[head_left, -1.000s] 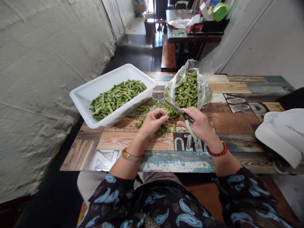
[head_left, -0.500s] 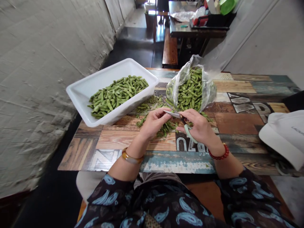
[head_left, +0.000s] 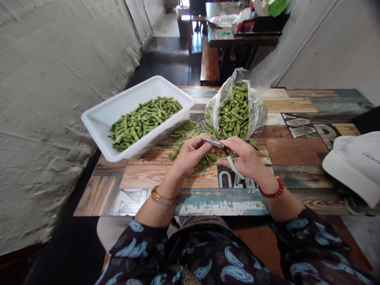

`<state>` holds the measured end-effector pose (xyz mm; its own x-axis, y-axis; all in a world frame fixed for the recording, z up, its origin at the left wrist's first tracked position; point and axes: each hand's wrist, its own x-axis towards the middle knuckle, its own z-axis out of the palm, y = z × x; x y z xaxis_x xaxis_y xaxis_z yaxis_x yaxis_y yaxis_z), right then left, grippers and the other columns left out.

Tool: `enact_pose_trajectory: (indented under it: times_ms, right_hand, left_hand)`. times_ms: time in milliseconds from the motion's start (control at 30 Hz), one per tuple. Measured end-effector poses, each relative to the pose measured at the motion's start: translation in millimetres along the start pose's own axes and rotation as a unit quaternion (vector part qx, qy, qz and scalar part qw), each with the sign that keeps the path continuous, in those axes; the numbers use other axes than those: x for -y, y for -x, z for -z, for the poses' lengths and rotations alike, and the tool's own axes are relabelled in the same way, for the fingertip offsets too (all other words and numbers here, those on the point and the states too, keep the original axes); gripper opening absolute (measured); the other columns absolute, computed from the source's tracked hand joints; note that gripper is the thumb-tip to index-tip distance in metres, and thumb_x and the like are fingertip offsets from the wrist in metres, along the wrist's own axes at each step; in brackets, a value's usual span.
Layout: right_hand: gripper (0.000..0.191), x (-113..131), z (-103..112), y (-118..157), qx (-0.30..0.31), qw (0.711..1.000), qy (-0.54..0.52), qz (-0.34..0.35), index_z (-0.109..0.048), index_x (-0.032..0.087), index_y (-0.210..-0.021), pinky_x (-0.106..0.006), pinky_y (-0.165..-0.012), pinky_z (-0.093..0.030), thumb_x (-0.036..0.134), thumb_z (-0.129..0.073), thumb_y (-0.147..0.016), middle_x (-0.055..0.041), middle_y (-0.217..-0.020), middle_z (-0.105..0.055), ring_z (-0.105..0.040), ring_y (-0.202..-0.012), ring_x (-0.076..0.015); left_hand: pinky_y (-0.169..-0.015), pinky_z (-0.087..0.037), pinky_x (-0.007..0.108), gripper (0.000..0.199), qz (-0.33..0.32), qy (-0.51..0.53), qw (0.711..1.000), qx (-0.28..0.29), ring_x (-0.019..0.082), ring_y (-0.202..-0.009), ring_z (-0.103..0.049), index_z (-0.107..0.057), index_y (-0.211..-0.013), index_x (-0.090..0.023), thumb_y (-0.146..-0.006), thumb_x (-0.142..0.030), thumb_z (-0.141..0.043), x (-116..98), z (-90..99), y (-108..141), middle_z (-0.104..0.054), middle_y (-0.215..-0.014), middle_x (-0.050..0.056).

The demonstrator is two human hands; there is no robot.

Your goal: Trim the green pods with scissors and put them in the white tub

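My right hand (head_left: 245, 156) is closed around scissors (head_left: 233, 165) with pale green handles. Their blades point left and lie together at the fingertips of my left hand (head_left: 191, 152). The left fingers are pinched; whatever is between them is too small or hidden to make out. Under and around both hands lies a loose pile of green soybean pods (head_left: 204, 161) with trimmed bits (head_left: 190, 127). Just beyond my right hand, a clear plastic bag (head_left: 254, 114) gapes open, full of pods (head_left: 234, 113). A white plastic tub (head_left: 97, 128) left of my hands holds more pods (head_left: 142, 120).
The patterned wood-look table (head_left: 160, 176) carries all this. A white cap (head_left: 353, 162) lies at its right end. A rough wall (head_left: 59, 87) runs along the left. Behind stand a bench (head_left: 209, 61), another table (head_left: 219, 37) with a box and bags, and a person's legs (head_left: 198, 16).
The scissor blades were parted and have now come together by the left fingertips. Both hands stay in nearly the same place, and the view has shifted slightly.
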<state>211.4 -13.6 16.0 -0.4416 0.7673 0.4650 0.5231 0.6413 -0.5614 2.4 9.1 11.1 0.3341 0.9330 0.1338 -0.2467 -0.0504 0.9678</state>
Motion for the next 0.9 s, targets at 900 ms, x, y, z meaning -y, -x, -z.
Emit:
enact_pose_trajectory:
  times_ms: [900]
  right_hand:
    - [0.045,2,-2,-2,-0.029,0.999,-0.042,0.000,-0.066,0.018,-0.117,-0.037,-0.073,-0.056,0.047,-0.075,-0.083,-0.0092,-0.094,-0.067,-0.065,-0.080,-0.0227]
  left_hand:
    - [-0.062,-0.053,0.019,0.033,0.047,0.169,0.968,-0.178,0.010,-0.068,-0.068,-0.061,-0.082,-0.016,-0.064,-0.027,-0.087,-4,6.8,-7,-0.066,-0.075,-0.003]
